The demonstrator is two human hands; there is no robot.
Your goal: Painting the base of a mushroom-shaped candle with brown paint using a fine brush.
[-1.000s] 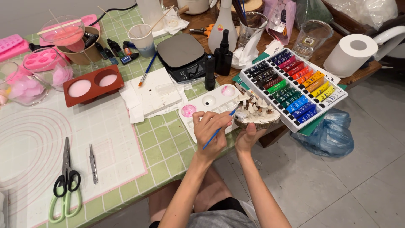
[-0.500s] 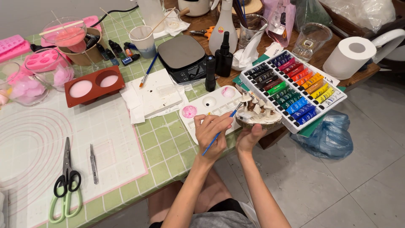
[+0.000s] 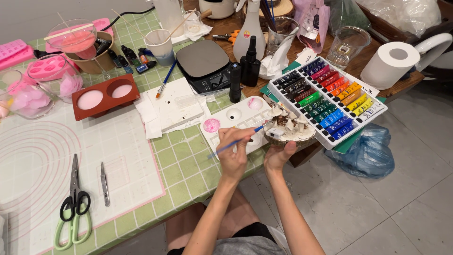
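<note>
Small white-and-brown model (image 3: pixel 289 127) held just past the tabletop (image 3: pixel 186 165) edge, over bare floor, beside the paint tube box (image 3: pixel 330 101), right hand (image 3: pixel 279 155) cupped under it in a closed grip, left hand (image 3: pixel 232 153) pinching a blue paintbrush (image 3: pixel 236 141), tip at the model, above the white palette (image 3: pixel 236 120).

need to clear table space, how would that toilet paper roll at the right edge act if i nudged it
The toilet paper roll stands on end near the table's right edge, so it would probably slide rather than roll. It looks light and soft, easily knocked over. Once tipped on its side it could roll off toward the floor.
</note>
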